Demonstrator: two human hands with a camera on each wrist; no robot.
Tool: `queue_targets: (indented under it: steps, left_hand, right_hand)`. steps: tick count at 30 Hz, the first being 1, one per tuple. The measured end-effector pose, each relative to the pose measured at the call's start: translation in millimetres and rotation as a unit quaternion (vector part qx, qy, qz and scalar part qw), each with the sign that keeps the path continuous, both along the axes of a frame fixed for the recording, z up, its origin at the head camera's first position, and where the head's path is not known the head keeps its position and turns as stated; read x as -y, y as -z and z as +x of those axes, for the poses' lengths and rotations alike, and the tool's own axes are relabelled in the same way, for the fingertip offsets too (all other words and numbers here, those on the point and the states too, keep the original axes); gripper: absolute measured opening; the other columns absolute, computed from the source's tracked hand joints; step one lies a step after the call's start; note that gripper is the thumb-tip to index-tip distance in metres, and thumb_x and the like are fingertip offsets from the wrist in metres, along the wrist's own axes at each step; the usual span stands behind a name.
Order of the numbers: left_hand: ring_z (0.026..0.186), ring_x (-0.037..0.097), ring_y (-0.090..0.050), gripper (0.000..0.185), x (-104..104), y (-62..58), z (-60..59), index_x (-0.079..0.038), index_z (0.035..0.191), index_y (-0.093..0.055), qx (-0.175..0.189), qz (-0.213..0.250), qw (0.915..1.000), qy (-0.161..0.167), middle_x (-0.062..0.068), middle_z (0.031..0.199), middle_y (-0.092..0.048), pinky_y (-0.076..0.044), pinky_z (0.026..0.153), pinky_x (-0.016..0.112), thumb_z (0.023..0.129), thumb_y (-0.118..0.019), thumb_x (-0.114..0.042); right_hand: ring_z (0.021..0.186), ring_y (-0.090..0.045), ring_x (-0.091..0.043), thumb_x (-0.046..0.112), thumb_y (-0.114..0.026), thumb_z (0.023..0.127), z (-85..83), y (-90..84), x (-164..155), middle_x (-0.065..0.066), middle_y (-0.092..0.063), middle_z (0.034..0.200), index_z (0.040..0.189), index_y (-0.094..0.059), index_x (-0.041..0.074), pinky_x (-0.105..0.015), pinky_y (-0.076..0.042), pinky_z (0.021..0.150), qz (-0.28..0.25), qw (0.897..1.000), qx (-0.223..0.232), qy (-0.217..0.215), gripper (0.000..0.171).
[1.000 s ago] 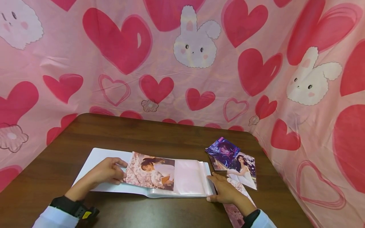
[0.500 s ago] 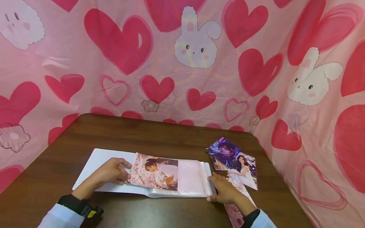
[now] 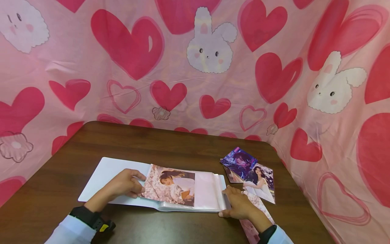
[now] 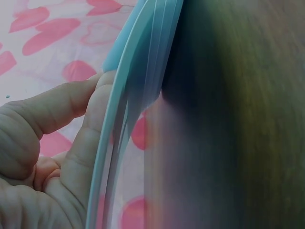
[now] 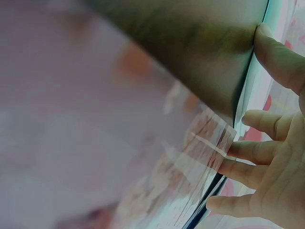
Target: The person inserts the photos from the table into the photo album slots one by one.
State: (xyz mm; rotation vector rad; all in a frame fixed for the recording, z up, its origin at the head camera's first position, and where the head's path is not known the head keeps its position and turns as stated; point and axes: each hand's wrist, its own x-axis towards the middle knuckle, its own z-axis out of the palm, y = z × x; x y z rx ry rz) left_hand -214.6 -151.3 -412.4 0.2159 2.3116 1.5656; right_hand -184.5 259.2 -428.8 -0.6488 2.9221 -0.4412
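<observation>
Photo (image 3: 170, 185) half into album (image 3: 122, 169) sleeve, lower centre; left hand (image 3: 123, 184) pinching photo, right hand (image 3: 239, 203) spread, steadying album edge; loose photos (image 3: 250, 171) waiting right.

Table (image 3: 170, 142): dark brown wood grain. Backdrop cloth (image 3: 182, 84): pale pink, red and outlined hearts, white bunnies. Photo album (image 3: 106, 173): white cover, clear sleeves. Photo (image 3: 170, 185) going in: pink blossom, white outfit. Loose photos (image 3: 250, 173) right: one purple-blue, others pink-white. Sleeves (image 3: 71, 232) pale blue, wrist straps (image 3: 88, 217) black.
</observation>
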Motion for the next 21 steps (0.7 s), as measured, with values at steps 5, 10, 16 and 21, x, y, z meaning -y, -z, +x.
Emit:
queue_targets:
  steps: [5, 10, 16, 21]
  left_hand:
    - [0.056, 0.021, -0.059, 0.031, -8, -0.8, -0.1, 0.008, 0.102, -0.059, -0.001, -0.004, 1.0, 0.003, 0.01, 0.065, -0.062, -0.053, 0.056, 0.035, 0.076, -0.072, -0.003]
    - [0.055, 0.021, -0.059, 0.03, -16, 0.0, -0.6, 0.006, 0.1, -0.06, 0.002, -0.016, 0.9998, -0.013, 0.01, 0.063, -0.061, -0.053, 0.055, 0.034, 0.075, -0.074, -0.003]
    - [0.055, 0.022, -0.06, 0.03, -19, 2.4, -2.0, 0.006, 0.099, -0.06, 0.011, -0.017, 0.9995, -0.025, 0.01, 0.063, -0.062, -0.053, 0.055, 0.034, 0.075, -0.075, -0.003]
    - [0.054, 0.021, -0.06, 0.029, -23, 3.0, -2.0, 0.006, 0.099, -0.061, 0.013, -0.011, 0.9997, -0.018, 0.01, 0.064, -0.062, -0.053, 0.053, 0.033, 0.076, -0.075, -0.006]
  right_hand:
    - [0.117, -0.038, -0.051, 0.043, -0.079, 0.068, -0.8, 1.0, 0, -0.037, -0.039, 0.129, 0.117, -0.051, -0.002, -0.065, -0.032, 0.089, -0.001, 1.0, 0.0, -0.002, 0.073]
    - [0.116, -0.038, -0.051, 0.041, -0.079, 0.069, -1.7, 2.2, -1, -0.038, -0.039, 0.128, 0.117, -0.051, -0.004, -0.063, -0.032, 0.09, -0.011, 1.0, -0.002, -0.008, 0.072]
    - [0.117, -0.037, -0.052, 0.04, -0.08, 0.068, -0.7, 1.6, -1, -0.038, -0.039, 0.128, 0.117, -0.051, -0.005, -0.063, -0.032, 0.091, -0.015, 1.0, -0.004, -0.007, 0.073]
    - [0.118, -0.036, -0.052, 0.04, -0.08, 0.069, -1.5, 1.8, -1, -0.038, -0.037, 0.13, 0.119, -0.05, -0.005, -0.063, -0.03, 0.093, -0.021, 1.0, 0.011, -0.003, 0.073]
